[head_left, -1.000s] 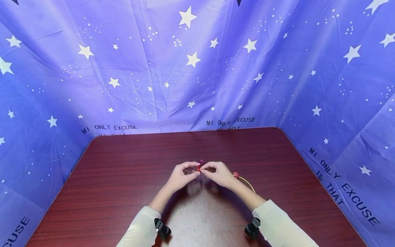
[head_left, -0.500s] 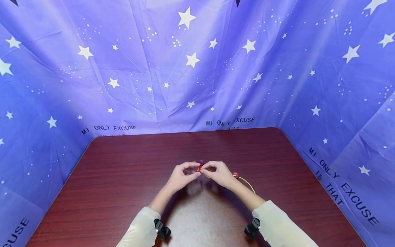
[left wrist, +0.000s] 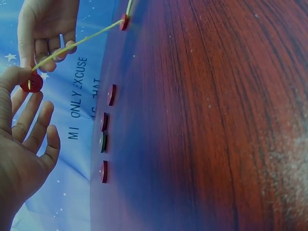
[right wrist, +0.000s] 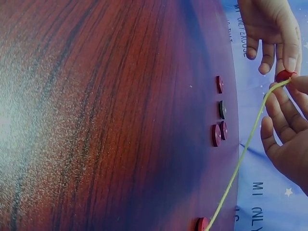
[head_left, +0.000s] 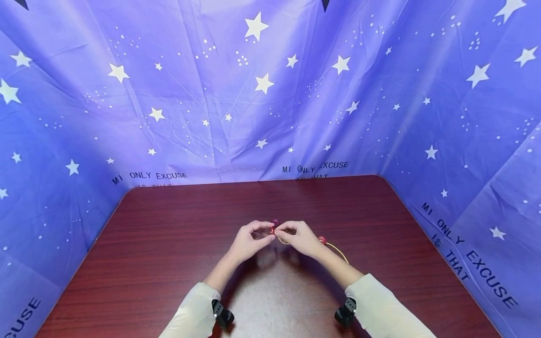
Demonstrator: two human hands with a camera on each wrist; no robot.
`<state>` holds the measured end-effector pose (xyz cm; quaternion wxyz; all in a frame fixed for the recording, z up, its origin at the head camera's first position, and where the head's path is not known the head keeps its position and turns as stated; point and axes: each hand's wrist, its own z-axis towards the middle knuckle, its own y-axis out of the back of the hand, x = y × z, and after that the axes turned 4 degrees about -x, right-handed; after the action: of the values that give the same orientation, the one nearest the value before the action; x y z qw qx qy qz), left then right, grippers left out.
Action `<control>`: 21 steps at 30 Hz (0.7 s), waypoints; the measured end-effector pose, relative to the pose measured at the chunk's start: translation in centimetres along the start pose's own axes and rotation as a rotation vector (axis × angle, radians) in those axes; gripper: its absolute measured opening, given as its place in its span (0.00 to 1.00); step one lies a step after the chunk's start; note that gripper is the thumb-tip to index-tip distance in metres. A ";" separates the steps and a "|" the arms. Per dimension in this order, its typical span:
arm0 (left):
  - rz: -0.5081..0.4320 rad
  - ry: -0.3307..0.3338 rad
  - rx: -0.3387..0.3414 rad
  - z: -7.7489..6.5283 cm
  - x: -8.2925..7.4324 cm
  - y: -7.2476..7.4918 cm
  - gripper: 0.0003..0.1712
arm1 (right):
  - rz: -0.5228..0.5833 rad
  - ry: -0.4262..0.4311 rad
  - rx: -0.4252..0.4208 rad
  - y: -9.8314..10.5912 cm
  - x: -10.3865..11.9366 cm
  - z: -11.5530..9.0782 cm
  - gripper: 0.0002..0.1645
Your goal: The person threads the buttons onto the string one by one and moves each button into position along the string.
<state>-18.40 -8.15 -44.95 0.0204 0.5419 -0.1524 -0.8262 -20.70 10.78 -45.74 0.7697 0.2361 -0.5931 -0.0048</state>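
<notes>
Between its thumb and index finger, the left hand (head_left: 249, 240) pinches a red button (left wrist: 32, 83) by the edge. A yellow cord (left wrist: 79, 43) runs to this button, and a short bit of it shows at the button's holes. Close against it, the right hand (head_left: 301, 237) pinches the cord with its fingertips; the exact grip is partly hidden. The cord slopes away under the right forearm to a second red button (head_left: 322, 240) on the table, which it appears to pass through. In the right wrist view, the held button (right wrist: 286, 76) sits between both hands' fingertips.
Beyond the hands several loose buttons lie on the dark red wooden table (head_left: 169, 244): red ones (left wrist: 111, 95) and a dark green one (left wrist: 103, 142). A blue curtain with stars (head_left: 236, 94) surrounds the table's back and sides.
A stretch of yellow cord now shows below the right fingertips, where none was seen before. The red button in the left fingers has turned slightly. Both hands stay almost in place.
</notes>
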 end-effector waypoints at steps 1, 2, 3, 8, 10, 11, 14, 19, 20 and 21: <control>0.005 -0.013 -0.002 0.0 -0.3 0.0 0.15 | 0.001 -0.004 0.000 0.0 0.0 0.0 0.10; 0.011 -0.022 -0.005 -0.1 -0.5 0.0 0.15 | -0.001 -0.008 -0.001 0.0 0.1 0.0 0.10; 0.015 -0.031 -0.009 -0.1 -0.7 0.0 0.15 | -0.003 -0.014 -0.002 0.0 0.1 0.0 0.10; 0.049 -0.107 -0.018 0.0 -0.8 -0.2 0.15 | -0.019 -0.053 -0.028 -0.1 0.2 0.0 0.11; 0.072 -0.122 -0.019 -0.1 -0.8 -0.2 0.15 | -0.015 -0.058 -0.030 -0.2 0.4 0.0 0.10; 0.084 -0.121 -0.019 -0.1 -0.9 -0.2 0.15 | -0.010 -0.053 -0.028 -0.2 0.9 -0.1 0.10; 0.123 -0.104 -0.014 -0.1 -1.0 -0.2 0.16 | -0.007 -0.039 -0.012 0.0 2.1 -0.5 0.10; 0.162 -0.087 -0.012 0.0 0.3 -0.3 0.16 | -0.021 -0.035 -0.007 0.2 3.6 -0.9 0.10; 0.167 -0.089 -0.016 0.0 0.9 -0.3 0.16 | -0.025 -0.034 -0.010 0.2 3.7 -0.9 0.10; 0.161 -0.089 -0.018 0.1 1.4 -0.4 0.16 | -0.027 -0.032 -0.012 0.2 3.6 -0.9 0.10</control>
<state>-18.99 -8.07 -46.27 0.0852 0.4906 -0.1887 -0.8464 -18.85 10.19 -42.53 0.7612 0.2394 -0.6022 -0.0224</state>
